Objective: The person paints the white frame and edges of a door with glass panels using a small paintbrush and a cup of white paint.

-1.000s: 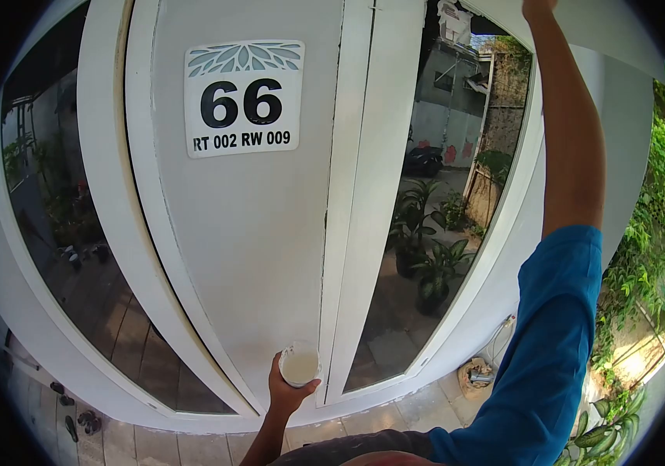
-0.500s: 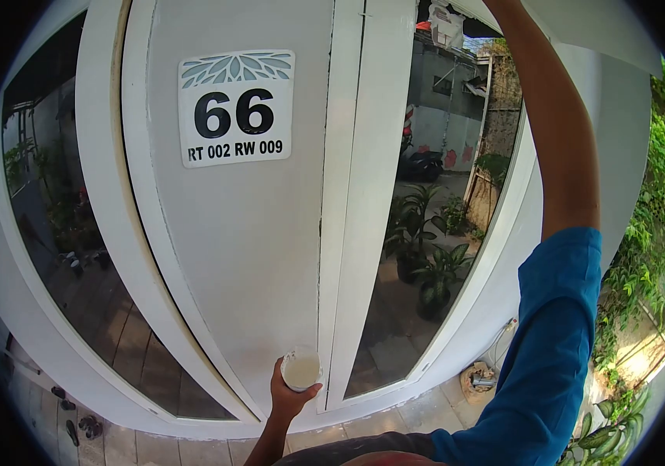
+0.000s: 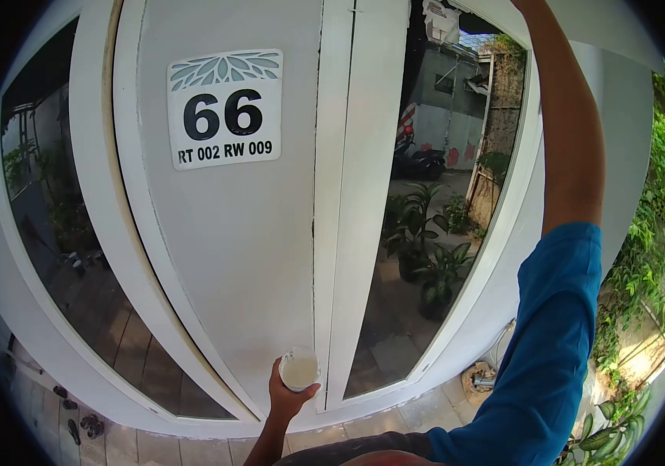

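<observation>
Low in the middle of the view, my left hand (image 3: pixel 289 399) is closed round a white cup (image 3: pixel 300 370). The cup holds a pale, whitish liquid that looks like paint. Behind it stands a light grey wall panel (image 3: pixel 231 256) between two white window frames. My right arm, in a blue sleeve, reaches up along the right side past the window. Its hand lies beyond the top edge, so what it holds or touches is hidden.
A white plate (image 3: pixel 226 110) reading 66 is fixed to the panel. Dark glass panes (image 3: pixel 425 256) on both sides reflect plants and a motorbike. Shoes (image 3: pixel 76 423) lie on the paved floor at lower left. Green climbing plants (image 3: pixel 639 256) cover the far right.
The panel and number plate sit slightly further left in the view. My raised right forearm has shifted a little to the right. The left hand still holds the cup.
</observation>
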`<state>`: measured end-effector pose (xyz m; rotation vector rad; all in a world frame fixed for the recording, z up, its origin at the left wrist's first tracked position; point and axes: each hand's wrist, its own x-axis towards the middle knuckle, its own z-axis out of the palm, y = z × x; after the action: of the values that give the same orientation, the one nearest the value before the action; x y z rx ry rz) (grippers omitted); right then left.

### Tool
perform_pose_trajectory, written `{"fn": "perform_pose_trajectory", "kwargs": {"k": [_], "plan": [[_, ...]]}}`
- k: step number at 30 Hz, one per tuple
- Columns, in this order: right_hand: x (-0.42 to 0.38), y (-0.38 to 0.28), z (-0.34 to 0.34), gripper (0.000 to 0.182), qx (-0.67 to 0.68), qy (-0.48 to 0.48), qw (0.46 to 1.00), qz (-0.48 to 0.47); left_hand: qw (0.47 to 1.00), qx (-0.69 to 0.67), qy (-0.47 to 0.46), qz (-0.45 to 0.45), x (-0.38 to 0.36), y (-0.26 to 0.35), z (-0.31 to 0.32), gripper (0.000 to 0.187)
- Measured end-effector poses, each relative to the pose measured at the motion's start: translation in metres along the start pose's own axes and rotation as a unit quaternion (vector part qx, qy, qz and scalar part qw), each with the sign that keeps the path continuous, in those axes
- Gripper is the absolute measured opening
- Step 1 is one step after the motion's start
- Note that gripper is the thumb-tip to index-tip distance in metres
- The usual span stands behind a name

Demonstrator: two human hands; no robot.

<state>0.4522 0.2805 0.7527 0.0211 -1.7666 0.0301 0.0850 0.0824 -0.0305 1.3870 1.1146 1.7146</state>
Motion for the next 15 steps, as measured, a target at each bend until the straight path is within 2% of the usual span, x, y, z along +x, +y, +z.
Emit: {"fn": "perform_pose_trajectory", "kwargs": {"k": [6, 8, 9, 11, 15], "plan": [[-0.028, -0.002, -0.077, 0.019, -0.097, 0.003, 0.995, 0.024, 1.0, -0.004, 0.004, -0.007, 0.003, 0.003, 0.008, 0.08], [-0.029, -0.004, -0.096, 0.018, -0.179, 0.023, 0.983, 0.036, 1.0, -0.002, 0.004, -0.01, 0.003, 0.004, 0.009, 0.081], [-0.028, -0.005, -0.104, 0.018, -0.178, 0.023, 0.983, 0.035, 1.0, 0.002, 0.006, -0.01, 0.003, 0.005, 0.01, 0.08], [-0.025, -0.01, -0.118, 0.017, -0.281, 0.021, 0.959, 0.038, 1.0, 0.005, 0.011, -0.009, 0.003, 0.005, 0.01, 0.08], [-0.014, -0.017, -0.137, 0.01, -0.316, 0.008, 0.947, 0.063, 1.0, 0.006, 0.018, -0.007, 0.001, -0.003, 0.008, 0.079]]}}
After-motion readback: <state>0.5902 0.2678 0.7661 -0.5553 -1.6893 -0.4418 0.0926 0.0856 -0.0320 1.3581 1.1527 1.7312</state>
